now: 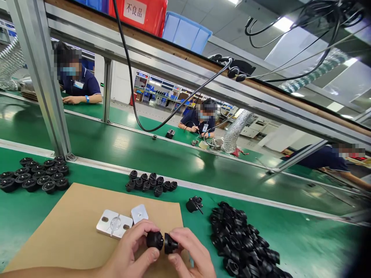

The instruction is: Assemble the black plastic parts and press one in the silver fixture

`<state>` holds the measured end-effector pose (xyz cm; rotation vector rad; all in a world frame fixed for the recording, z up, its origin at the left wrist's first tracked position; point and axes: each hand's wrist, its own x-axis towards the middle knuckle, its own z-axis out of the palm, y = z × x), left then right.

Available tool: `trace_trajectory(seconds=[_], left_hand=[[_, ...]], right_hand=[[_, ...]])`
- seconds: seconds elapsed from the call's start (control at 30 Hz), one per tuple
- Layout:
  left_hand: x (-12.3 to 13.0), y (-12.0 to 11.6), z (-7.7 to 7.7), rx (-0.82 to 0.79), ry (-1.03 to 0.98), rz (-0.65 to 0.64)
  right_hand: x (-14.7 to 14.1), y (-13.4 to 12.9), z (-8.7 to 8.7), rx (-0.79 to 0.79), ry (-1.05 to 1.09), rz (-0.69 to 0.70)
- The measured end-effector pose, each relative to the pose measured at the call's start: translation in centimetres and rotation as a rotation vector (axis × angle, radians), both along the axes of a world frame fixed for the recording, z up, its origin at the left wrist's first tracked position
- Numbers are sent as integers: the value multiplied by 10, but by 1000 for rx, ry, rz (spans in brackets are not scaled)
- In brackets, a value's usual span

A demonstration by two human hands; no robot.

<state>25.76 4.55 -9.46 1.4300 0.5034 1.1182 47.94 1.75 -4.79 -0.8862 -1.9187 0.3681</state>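
Over the brown cardboard sheet, my left hand is closed around a round black part with a small pin on its right face. My right hand pinches a black cap-like part between thumb and fingers. The two parts face each other with a narrow gap between them. Just behind my left hand lie a silver metal block with a round recess and two slots, and a smaller silver plate.
Round black parts stand at the far left, smaller ones behind the cardboard. One black part sits right of it, near a large pile. A metal frame post rises at left. People sit across the green bench.
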Motion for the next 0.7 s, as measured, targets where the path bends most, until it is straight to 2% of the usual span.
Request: trace_trajectory(seconds=[0.37, 0.7], left_hand=[[-1, -6, 0, -81, 48, 6], [-2, -3, 7, -82, 74, -8]], right_hand=[[-3, -4, -1, -29, -8, -9], [-5, -4, -1, -29, -11, 0]])
